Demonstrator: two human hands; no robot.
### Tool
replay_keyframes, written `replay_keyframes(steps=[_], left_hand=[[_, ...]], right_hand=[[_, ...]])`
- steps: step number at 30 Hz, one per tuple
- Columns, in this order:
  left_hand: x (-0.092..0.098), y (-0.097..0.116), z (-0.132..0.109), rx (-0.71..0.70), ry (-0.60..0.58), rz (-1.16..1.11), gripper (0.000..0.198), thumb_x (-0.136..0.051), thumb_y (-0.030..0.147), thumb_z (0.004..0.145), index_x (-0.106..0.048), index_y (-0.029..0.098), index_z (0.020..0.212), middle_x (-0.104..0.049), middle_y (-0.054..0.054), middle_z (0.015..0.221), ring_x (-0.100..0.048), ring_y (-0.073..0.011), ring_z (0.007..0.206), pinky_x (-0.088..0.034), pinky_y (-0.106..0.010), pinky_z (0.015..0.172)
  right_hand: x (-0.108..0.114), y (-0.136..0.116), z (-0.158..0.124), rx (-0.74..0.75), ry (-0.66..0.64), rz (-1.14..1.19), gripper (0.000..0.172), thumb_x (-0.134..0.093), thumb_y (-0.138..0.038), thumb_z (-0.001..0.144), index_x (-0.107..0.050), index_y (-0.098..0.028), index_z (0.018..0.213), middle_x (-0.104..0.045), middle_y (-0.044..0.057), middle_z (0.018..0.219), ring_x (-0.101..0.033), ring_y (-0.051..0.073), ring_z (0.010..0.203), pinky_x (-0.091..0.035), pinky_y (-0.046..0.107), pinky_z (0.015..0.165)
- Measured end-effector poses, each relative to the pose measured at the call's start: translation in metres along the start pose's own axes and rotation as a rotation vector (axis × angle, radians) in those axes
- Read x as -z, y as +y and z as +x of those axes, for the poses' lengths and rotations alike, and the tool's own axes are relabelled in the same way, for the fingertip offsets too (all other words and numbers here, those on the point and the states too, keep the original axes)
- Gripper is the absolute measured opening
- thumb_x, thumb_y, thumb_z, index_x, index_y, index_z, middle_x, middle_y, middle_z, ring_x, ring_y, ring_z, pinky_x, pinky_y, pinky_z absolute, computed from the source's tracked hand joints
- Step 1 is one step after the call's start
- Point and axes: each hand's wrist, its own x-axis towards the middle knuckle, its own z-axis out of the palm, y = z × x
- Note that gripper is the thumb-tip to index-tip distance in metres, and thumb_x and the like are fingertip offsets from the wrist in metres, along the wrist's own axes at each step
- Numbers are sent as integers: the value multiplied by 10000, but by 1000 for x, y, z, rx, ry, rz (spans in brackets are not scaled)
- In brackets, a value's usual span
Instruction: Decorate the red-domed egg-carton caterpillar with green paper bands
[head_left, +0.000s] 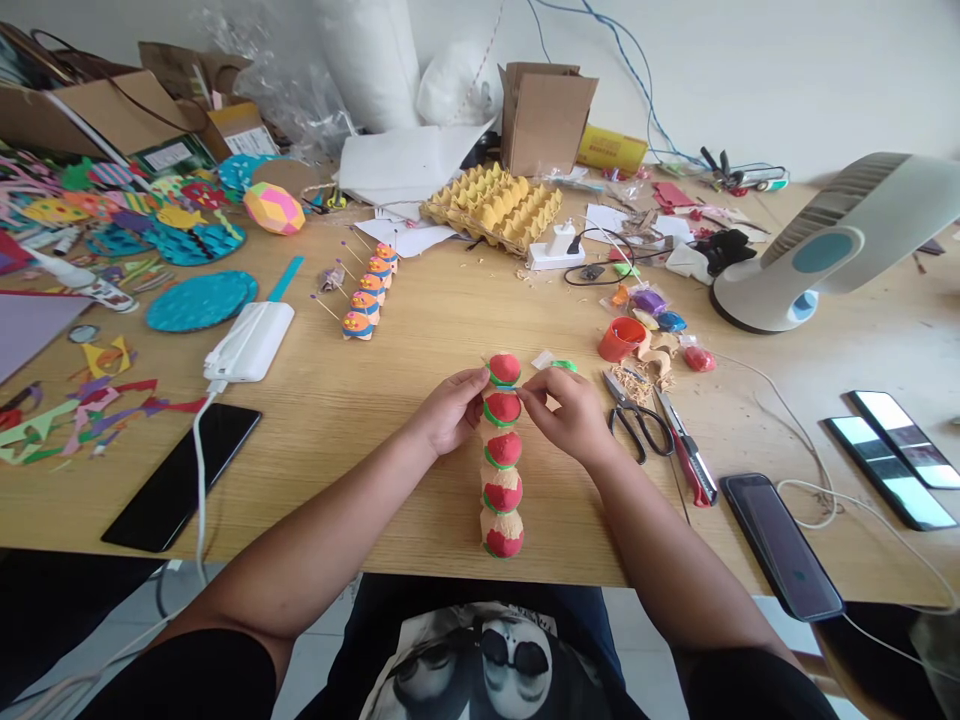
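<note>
A strip of several egg-carton bumps [502, 491], coated with red clay and edged with green, lies lengthwise in front of me near the table's edge. Bare tan carton shows on the nearer bumps. My left hand [454, 408] is closed on the strip's left side at its far end. A thin blue clay strip [507, 388] crosses the dip between the two farthest bumps. At its right end, the thumb and fingers of my right hand [566, 412] pinch together. Farther off stands a finished-looking orange and blue egg-carton caterpillar [369, 292] with pins sticking out.
Right of my hands lie scissors [639, 415], a red utility knife [688, 455], a red cup [622, 340] and clay packets [649, 300]. Phones [781, 545] and a white fan [814, 240] stand farther right. Left are a power bank [251, 340], a black phone [182, 477] and paper scraps [82, 410]. Yellow egg trays [495, 205] sit behind.
</note>
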Motion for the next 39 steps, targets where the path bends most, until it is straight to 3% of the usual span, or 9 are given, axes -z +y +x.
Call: replay_keyframes(steps=[5, 13, 24, 32, 39], left_hand=[[1, 1, -1, 4, -32, -33, 393, -827, 471, 770, -699, 150, 955, -668, 1, 717, -620, -131, 593, -499, -243, 559], [4, -1, 0, 17, -50, 2, 445, -787, 503, 804, -706, 152, 1064, -727, -49, 889, -671, -166, 723, -535, -273, 645], [7, -4, 3, 46, -69, -22, 374, -780, 486, 818, -734, 165, 1004, -707, -26, 788, -646, -163, 657, -520, -281, 608], [6, -3, 3, 24, -73, -43, 342, -760, 457, 842, -757, 200, 1068, -766, -61, 924, -683, -197, 752, -528, -310, 681], [6, -4, 2, 30, -65, -26, 293, -744, 453, 857, -775, 215, 1025, -758, -43, 843, -669, -195, 694, -502, -300, 625]], right_hand=[[-2, 9, 0, -27, 95, 39, 93, -599, -229, 944, -581, -232, 853, -616, 1, 708, -572, 158, 654, -435, 296, 623], [-5, 13, 0, 39, 64, 20, 93, -608, -222, 951, -593, -231, 860, -643, 7, 738, -594, 165, 692, -441, 305, 647], [-8, 19, -1, -22, 42, 24, 117, -637, -283, 956, -613, -230, 854, -673, 14, 759, -592, 166, 689, -442, 308, 646], [-9, 14, 0, -49, 61, 85, 175, -681, -326, 935, -605, -227, 813, -622, -7, 689, -545, 149, 636, -416, 296, 629], [-11, 17, 0, -49, 88, 22, 174, -685, -316, 932, -603, -228, 806, -629, -4, 698, -558, 161, 665, -416, 301, 648]])
